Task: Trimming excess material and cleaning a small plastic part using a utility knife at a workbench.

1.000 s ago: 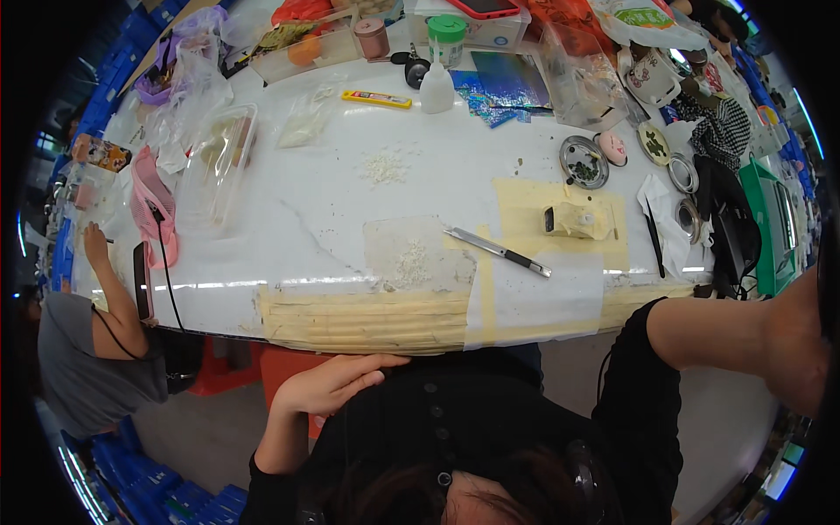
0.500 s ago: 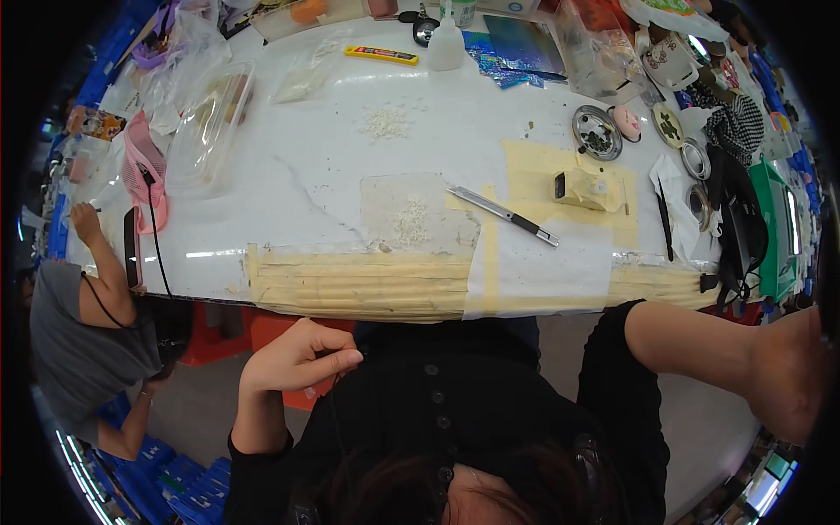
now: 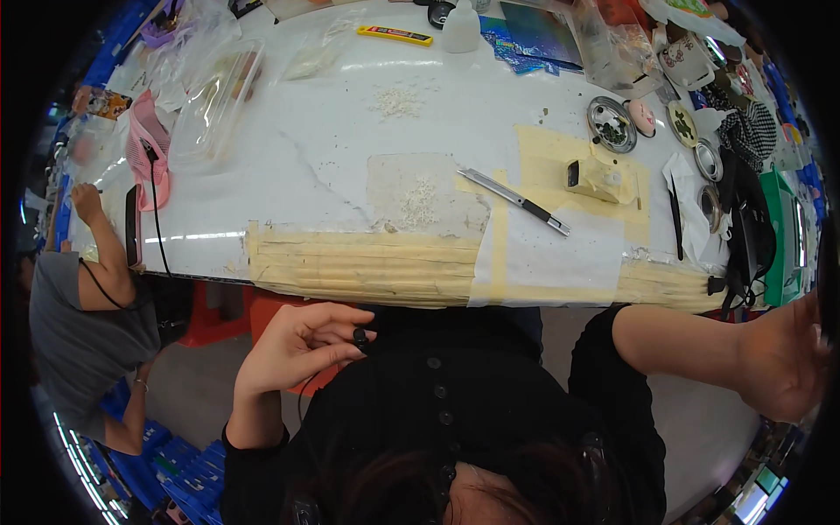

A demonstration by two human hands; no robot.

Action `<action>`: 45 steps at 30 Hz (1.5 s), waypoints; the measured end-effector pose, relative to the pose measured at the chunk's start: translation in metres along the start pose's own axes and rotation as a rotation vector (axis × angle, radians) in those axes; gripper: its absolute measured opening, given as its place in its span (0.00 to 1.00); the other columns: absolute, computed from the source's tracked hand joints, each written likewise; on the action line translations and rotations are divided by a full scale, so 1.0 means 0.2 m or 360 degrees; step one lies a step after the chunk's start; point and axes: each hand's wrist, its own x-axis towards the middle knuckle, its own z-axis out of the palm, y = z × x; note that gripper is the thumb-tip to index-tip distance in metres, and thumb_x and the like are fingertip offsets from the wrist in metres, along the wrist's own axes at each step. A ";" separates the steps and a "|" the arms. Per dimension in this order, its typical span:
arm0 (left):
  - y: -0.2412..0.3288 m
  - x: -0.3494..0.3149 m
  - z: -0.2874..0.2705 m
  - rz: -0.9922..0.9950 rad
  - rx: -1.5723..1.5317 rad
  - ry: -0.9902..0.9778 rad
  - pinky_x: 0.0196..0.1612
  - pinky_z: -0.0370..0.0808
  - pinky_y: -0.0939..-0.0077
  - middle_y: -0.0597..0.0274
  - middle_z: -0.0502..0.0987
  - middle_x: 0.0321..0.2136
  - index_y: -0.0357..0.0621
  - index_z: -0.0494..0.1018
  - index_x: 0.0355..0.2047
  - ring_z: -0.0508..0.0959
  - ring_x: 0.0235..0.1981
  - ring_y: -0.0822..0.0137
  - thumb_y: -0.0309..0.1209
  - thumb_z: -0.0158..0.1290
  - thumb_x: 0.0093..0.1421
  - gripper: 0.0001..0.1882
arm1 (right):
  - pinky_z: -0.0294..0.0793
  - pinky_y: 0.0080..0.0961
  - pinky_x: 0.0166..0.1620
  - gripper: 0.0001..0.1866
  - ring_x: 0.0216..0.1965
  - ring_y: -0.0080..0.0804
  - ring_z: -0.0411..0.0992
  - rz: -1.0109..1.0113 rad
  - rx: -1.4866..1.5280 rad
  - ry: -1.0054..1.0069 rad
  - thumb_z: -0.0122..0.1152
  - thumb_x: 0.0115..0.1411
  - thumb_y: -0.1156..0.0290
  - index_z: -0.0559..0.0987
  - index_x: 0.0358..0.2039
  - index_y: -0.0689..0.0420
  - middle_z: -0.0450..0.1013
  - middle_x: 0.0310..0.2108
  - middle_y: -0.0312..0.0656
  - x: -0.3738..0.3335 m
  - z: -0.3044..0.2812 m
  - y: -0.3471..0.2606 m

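In front of my chest, my left hand [image 3: 293, 346] is closed, pinching a small black knob-like piece [image 3: 360, 339] between thumb and fingers. A thin black cord [image 3: 302, 398] hangs below that hand. My right hand [image 3: 781, 363] reaches out at the far right, beside the table; its fingers run into the dark rim and blur. On the table before me lies a utility knife [image 3: 516, 201] with a silver and black body, slanting across a white paper [image 3: 547, 262]. Left of it, white crumbs [image 3: 418, 203] cover a translucent square sheet [image 3: 381, 179].
Masking tape [image 3: 367, 267] lines the table's front edge. A tape-wrapped block [image 3: 599, 179] stands beyond the knife. Farther back are a yellow cutter [image 3: 395, 36], a white squeeze bottle [image 3: 461, 31] and a round metal dish [image 3: 612, 124]. Another person [image 3: 92, 324] sits at the left.
My left hand's fingers have spread from a tighter curl, and the black piece now shows between them. The table has shifted slightly up and right in view. My right hand has risen a little.
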 end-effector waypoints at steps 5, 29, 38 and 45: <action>0.16 -0.02 0.01 0.0350 -0.0200 0.0236 0.40 0.81 0.76 0.54 0.81 0.27 0.25 0.73 0.44 0.83 0.31 0.68 0.15 0.58 0.55 0.15 | 0.63 0.25 0.33 0.17 0.26 0.31 0.64 0.0048 0.0041 -0.0145 0.33 0.71 0.63 0.69 0.46 0.58 0.68 0.20 0.40 -0.01 -0.03 0.01; 0.45 0.37 0.16 0.0533 -0.0637 -0.0197 0.26 0.59 0.85 0.65 0.70 0.25 0.30 0.78 0.41 0.64 0.22 0.80 0.31 0.49 0.66 0.14 | 0.63 0.33 0.36 0.34 0.28 0.33 0.63 0.0515 -0.0075 -0.0103 0.21 0.70 0.42 0.71 0.40 0.57 0.69 0.17 0.41 -0.19 -0.03 0.17; 0.43 0.47 0.18 0.0646 -0.0320 -0.0293 0.33 0.66 0.83 0.58 0.78 0.31 0.34 0.78 0.31 0.72 0.30 0.74 0.29 0.56 0.62 0.09 | 0.67 0.27 0.29 0.30 0.26 0.33 0.67 0.0509 0.0025 -0.0286 0.35 0.70 0.45 0.74 0.30 0.59 0.74 0.19 0.40 -0.25 0.18 0.18; 0.36 0.50 0.29 0.0384 -0.0689 -0.0486 0.31 0.65 0.82 0.61 0.73 0.29 0.35 0.74 0.32 0.69 0.28 0.75 0.34 0.50 0.68 0.13 | 0.73 0.23 0.31 0.15 0.31 0.34 0.76 0.0639 0.0429 -0.0995 0.73 0.46 0.69 0.84 0.36 0.55 0.78 0.34 0.42 -0.36 0.57 0.07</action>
